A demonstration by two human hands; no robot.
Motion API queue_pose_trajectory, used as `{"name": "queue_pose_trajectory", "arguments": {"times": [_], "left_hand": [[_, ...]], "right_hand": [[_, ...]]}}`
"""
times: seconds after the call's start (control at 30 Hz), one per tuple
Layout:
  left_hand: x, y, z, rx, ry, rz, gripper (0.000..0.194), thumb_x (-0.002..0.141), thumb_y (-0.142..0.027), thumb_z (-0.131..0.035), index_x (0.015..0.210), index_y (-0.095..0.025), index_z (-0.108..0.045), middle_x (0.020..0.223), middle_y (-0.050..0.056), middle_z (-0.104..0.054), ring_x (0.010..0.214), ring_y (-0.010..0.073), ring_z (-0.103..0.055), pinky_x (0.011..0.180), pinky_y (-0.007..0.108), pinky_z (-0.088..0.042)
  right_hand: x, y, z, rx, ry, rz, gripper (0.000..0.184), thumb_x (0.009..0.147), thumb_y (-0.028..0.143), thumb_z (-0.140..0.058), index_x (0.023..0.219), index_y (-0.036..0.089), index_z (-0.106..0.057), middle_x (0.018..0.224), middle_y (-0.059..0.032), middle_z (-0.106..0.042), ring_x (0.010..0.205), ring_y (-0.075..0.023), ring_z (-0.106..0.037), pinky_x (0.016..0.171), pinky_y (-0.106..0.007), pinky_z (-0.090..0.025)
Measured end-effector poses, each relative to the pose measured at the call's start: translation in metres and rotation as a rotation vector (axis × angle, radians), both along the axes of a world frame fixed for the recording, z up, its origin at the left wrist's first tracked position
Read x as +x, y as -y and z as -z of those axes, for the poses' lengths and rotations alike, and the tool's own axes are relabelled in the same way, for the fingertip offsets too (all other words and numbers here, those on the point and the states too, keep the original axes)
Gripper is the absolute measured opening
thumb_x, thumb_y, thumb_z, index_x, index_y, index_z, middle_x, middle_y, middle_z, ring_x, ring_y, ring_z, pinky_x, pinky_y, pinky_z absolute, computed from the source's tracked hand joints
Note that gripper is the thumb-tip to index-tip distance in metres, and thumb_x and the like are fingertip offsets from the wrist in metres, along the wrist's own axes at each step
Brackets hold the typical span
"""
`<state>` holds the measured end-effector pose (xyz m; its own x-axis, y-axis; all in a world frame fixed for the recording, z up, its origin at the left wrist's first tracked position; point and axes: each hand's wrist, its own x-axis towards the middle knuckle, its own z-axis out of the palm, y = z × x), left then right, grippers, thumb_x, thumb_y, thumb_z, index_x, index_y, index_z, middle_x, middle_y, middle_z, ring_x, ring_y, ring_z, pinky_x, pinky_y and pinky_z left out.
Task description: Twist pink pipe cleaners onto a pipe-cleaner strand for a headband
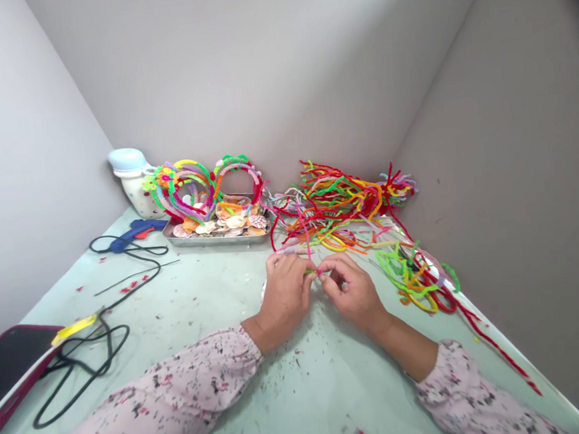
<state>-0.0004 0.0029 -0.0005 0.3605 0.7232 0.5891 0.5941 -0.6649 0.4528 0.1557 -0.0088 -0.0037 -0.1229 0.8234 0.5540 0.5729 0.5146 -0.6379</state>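
Your left hand [286, 288] and right hand [350, 289] pinch a pink pipe cleaner [305, 232] between them, above the middle of the desk [304, 403]. Your fingers cover most of its lower end, so its shape there is hard to see. The phone [18, 369] is cut off at the left edge.

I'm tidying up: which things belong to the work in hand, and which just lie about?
Likely work things: pink fuzzy stem between left hand and right hand; stem pile; fuzzy hoops.

Likely lying about: glue gun; dark-screened device; lidded bottle; shell tray.
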Motion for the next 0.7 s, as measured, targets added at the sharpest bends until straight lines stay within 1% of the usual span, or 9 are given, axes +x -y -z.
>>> {"name": "queue_pose_trajectory", "arguments": {"times": [0.13, 0.27, 0.5, 0.53, 0.63, 0.7], "left_hand": [[0.0003, -0.0011, 0.0006, -0.001, 0.013, -0.001, 0.01, 0.089, -0.013, -0.046, 0.092, -0.019, -0.054, 0.091, 0.002, -0.062, 0.093, 0.0178, -0.053, 0.092, 0.038, -0.032], [0.0007, -0.0019, 0.0009, -0.005, 0.018, -0.01, 0.009, 0.089, -0.015, -0.047, 0.093, -0.019, -0.054, 0.092, 0.002, -0.062, 0.092, 0.0178, -0.053, 0.091, 0.038, -0.033], [0.0007, -0.0004, 0.0009, -0.012, 0.003, -0.009, 0.009, 0.089, -0.016, -0.047, 0.092, -0.019, -0.054, 0.089, 0.002, -0.062, 0.09, 0.0182, -0.053, 0.091, 0.039, -0.033], [0.0006, -0.0003, 0.0009, -0.013, 0.001, -0.008, 0.008, 0.089, -0.016, -0.047, 0.092, -0.019, -0.054, 0.09, 0.003, -0.062, 0.09, 0.0182, -0.053, 0.092, 0.039, -0.033], [0.0002, 0.0, 0.001, -0.01, 0.01, -0.006, 0.009, 0.089, -0.016, -0.046, 0.092, -0.019, -0.054, 0.09, 0.003, -0.062, 0.09, 0.0179, -0.053, 0.091, 0.038, -0.033], [0.0, 0.0001, 0.0011, -0.005, 0.024, -0.005, 0.009, 0.089, -0.016, -0.047, 0.094, -0.019, -0.054, 0.091, 0.003, -0.062, 0.09, 0.0177, -0.053, 0.091, 0.038, -0.033]], "right_hand": [[0.0011, 0.0003, -0.0003, -0.015, -0.027, -0.014, 0.011, 0.084, 0.02, -0.052, 0.09, 0.02, -0.06, 0.09, -0.0035, -0.057, 0.058, -0.01, -0.05, 0.055, -0.025, -0.044], [0.0016, 0.0004, -0.0004, -0.037, -0.054, -0.015, 0.013, 0.086, 0.024, -0.051, 0.093, 0.021, -0.061, 0.092, -0.0043, -0.057, 0.067, -0.0124, -0.053, 0.058, -0.026, -0.045], [0.0011, -0.0018, 0.0002, -0.071, -0.077, -0.037, 0.014, 0.089, 0.028, -0.049, 0.085, 0.02, -0.06, 0.086, -0.0032, -0.057, 0.071, -0.014, -0.053, 0.062, -0.027, -0.045], [0.0011, -0.0021, 0.0009, -0.09, -0.088, -0.043, 0.014, 0.089, 0.029, -0.05, 0.085, 0.02, -0.06, 0.086, -0.0031, -0.057, 0.07, -0.0135, -0.054, 0.061, -0.026, -0.045], [0.0007, -0.0025, 0.0032, -0.192, -0.179, -0.078, 0.017, 0.089, 0.034, -0.049, 0.087, 0.02, -0.059, 0.089, -0.0024, -0.056, 0.055, -0.0089, -0.051, 0.049, -0.023, -0.043], [0.0005, -0.0028, 0.0044, -0.242, -0.238, -0.102, 0.018, 0.089, 0.036, -0.049, 0.088, 0.02, -0.058, 0.089, -0.0015, -0.055, 0.048, -0.0066, -0.05, 0.045, -0.022, -0.043]]}}
